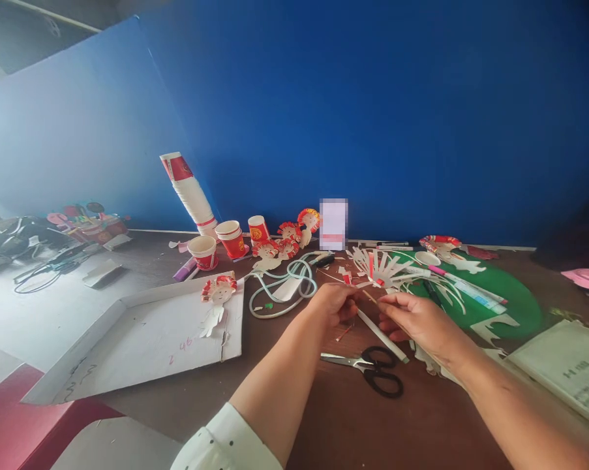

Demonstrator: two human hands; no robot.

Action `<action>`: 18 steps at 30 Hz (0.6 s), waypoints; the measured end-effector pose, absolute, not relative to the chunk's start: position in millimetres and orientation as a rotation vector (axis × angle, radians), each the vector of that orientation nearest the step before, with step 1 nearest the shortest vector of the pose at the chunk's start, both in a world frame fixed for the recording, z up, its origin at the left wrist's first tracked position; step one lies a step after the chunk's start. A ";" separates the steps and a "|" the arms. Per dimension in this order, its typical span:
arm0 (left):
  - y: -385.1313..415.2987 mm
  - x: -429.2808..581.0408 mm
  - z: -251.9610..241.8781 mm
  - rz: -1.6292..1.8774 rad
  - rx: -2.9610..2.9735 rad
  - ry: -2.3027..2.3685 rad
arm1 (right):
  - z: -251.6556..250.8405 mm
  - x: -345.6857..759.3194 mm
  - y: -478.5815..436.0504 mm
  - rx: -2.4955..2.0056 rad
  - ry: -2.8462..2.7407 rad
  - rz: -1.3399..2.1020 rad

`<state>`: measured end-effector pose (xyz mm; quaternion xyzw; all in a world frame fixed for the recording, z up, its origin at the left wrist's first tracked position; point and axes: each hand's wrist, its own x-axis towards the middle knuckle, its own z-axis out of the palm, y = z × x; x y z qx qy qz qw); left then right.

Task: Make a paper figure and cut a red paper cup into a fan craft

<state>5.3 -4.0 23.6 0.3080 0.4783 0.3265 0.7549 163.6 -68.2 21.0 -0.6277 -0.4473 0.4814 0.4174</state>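
My left hand (340, 303) is closed in a pinch, with its fingertips at one end of a thin, pale strip (371, 297) that looks like paper. Across from it my right hand (414, 320) pinches the other end between thumb and fingers. Beneath the hands lies a slim white stick (382, 336), slanting toward black-handled scissors (367, 365) with slightly parted blades. Just behind the hands, a paper cup cut into a fringe of white strips (379, 266) spreads out on the table.
A shallow white cardboard tray (177, 326) holding a red-rimmed paper figure stands left. Farther back are a leaning stack of paper cups (191, 199), more cups (203, 251) and a coiled pale cable (284, 303). To the right lie a green mat (516, 300), markers and a booklet (563, 365).
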 end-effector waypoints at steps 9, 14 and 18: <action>-8.3 5.0 21.6 0.605 0.719 0.857 | 18.9 155.1 -67.7 -1.361 -0.719 1.517; -7.5 0.9 19.1 0.553 0.801 0.768 | 11.6 147.7 -65.2 -1.205 -0.620 1.605; -5.5 -3.5 18.9 0.530 0.829 0.701 | 11.1 148.9 -65.1 -1.162 -0.603 1.624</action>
